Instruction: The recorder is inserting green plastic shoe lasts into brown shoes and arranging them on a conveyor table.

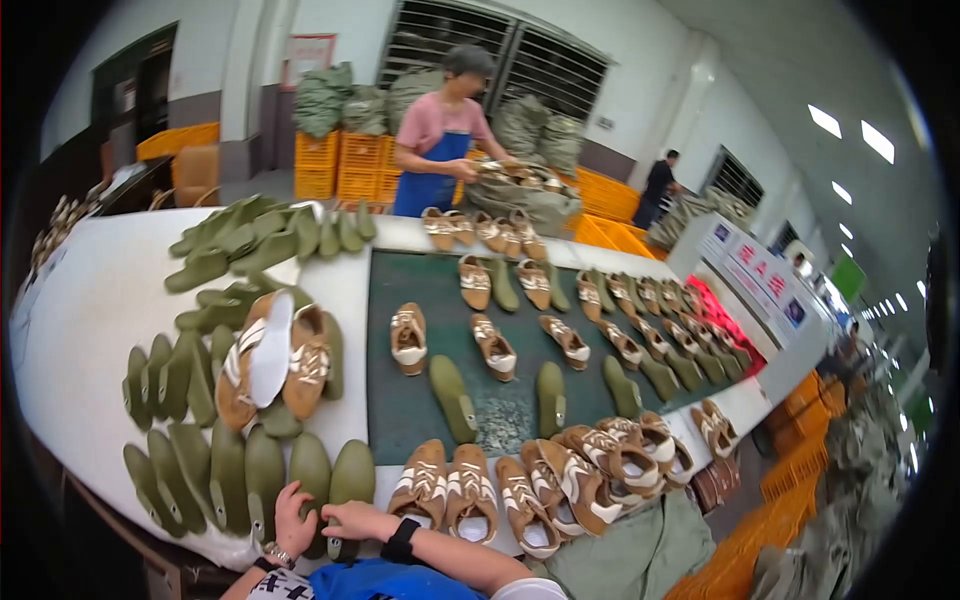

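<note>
**benchwatcher:** what are the hands on right now?

**me:** I'm seeing both hands down at the near edge of the white table [90,300], right at the row of olive green soles [250,475] standing side by side there. My left hand [293,518] has its fingers curled over the near end of one sole [312,480] in that row, a loose hold more than a tight clamp. My right hand [352,520] is just beside it with fingers half bent, touching the next sole [352,478]; I can't tell if it really has a grip on it.

**benchwatcher:** and around that row?

**me:** Just right of the row, brown and white shoes [470,490] line the near edge. Beyond the row, a pair of shoes [275,360] lies on more green soles. Further right of the row runs the dark green belt [510,405] with single shoes and soles spaced along it. Across the table from the row, a person in a blue apron [440,135] handles a bag of shoes.
</note>
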A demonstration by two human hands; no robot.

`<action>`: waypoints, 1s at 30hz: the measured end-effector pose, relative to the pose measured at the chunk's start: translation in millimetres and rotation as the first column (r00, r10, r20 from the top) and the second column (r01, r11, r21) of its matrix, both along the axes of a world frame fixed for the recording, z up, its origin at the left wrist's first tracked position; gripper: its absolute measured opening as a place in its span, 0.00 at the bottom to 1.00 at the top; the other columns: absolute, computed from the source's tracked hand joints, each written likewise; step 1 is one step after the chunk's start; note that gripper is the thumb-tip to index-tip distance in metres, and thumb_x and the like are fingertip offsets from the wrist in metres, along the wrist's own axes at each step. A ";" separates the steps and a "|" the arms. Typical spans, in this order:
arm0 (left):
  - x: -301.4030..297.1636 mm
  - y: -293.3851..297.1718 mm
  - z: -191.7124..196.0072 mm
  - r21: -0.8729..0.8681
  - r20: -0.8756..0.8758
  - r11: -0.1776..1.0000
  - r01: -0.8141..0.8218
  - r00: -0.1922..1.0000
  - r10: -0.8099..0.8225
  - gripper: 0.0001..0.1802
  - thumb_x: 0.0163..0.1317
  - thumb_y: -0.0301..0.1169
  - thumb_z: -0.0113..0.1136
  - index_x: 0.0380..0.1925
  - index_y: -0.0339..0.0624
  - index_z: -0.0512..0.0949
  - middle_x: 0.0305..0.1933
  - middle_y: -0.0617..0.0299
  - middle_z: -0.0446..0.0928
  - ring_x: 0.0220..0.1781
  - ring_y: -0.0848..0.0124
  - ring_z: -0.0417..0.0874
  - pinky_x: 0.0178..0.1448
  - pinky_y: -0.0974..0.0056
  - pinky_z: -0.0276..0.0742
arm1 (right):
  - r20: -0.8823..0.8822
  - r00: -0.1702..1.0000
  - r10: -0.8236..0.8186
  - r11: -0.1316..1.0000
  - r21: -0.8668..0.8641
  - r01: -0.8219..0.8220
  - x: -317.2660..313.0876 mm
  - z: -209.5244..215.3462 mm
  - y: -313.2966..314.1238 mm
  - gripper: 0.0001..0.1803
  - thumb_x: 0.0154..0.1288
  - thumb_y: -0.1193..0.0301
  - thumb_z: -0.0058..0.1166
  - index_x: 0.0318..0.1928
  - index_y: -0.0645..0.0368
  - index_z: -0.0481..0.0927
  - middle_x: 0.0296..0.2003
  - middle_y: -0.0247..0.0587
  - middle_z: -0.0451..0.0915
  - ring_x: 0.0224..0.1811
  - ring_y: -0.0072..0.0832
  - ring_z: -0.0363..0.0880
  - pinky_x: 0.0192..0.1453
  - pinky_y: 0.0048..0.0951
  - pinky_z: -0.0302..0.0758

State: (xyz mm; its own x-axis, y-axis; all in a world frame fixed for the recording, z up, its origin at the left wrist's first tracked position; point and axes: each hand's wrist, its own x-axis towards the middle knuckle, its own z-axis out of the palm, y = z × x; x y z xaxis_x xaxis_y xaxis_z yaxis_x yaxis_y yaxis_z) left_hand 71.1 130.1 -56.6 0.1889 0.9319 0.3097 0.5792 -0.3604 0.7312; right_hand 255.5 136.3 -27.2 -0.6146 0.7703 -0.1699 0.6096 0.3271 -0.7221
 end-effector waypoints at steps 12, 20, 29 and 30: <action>0.8 -2.2 18.7 0.023 -0.061 0.995 0.101 0.993 -0.099 0.14 0.54 0.26 0.57 0.42 0.35 0.75 0.59 0.40 0.65 0.55 0.47 0.71 0.58 0.55 0.67 | -0.090 0.994 -0.066 0.997 0.021 0.068 1.4 6.7 -7.1 0.17 0.53 0.58 0.56 0.37 0.56 0.73 0.26 0.52 0.78 0.33 0.51 0.77 0.36 0.47 0.71; 4.4 -1.5 21.6 0.005 -0.039 0.995 0.102 0.994 -0.101 0.14 0.55 0.26 0.56 0.42 0.36 0.74 0.58 0.41 0.67 0.54 0.48 0.70 0.57 0.57 0.67 | -0.077 0.993 -0.090 0.995 0.038 0.094 4.2 3.3 -6.1 0.17 0.52 0.58 0.57 0.37 0.55 0.74 0.28 0.51 0.79 0.34 0.50 0.77 0.38 0.46 0.72; -2.8 -3.7 21.0 -0.043 -0.010 0.995 0.094 0.995 -0.095 0.15 0.55 0.28 0.57 0.43 0.37 0.74 0.58 0.42 0.66 0.54 0.49 0.70 0.59 0.57 0.65 | -0.063 0.994 -0.094 0.995 0.037 0.096 -2.4 5.5 -8.2 0.17 0.52 0.57 0.57 0.38 0.54 0.74 0.27 0.50 0.79 0.34 0.49 0.78 0.37 0.47 0.72; -6.6 -4.0 15.0 -0.049 -0.013 0.995 0.084 0.996 -0.085 0.15 0.55 0.28 0.57 0.43 0.37 0.74 0.58 0.42 0.66 0.54 0.49 0.70 0.59 0.57 0.65 | -0.060 0.994 -0.095 0.995 0.025 0.097 -5.1 5.9 -9.2 0.17 0.52 0.57 0.57 0.37 0.54 0.75 0.27 0.50 0.79 0.34 0.49 0.78 0.37 0.47 0.72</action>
State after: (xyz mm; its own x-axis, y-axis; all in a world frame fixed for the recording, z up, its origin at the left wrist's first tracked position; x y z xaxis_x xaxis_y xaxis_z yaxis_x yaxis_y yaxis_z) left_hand 64.5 126.1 -41.6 0.2721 0.9260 0.2616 0.5589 -0.3734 0.7404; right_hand 250.4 127.1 -21.3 -0.5460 0.8301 -0.1131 0.5958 0.2899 -0.7489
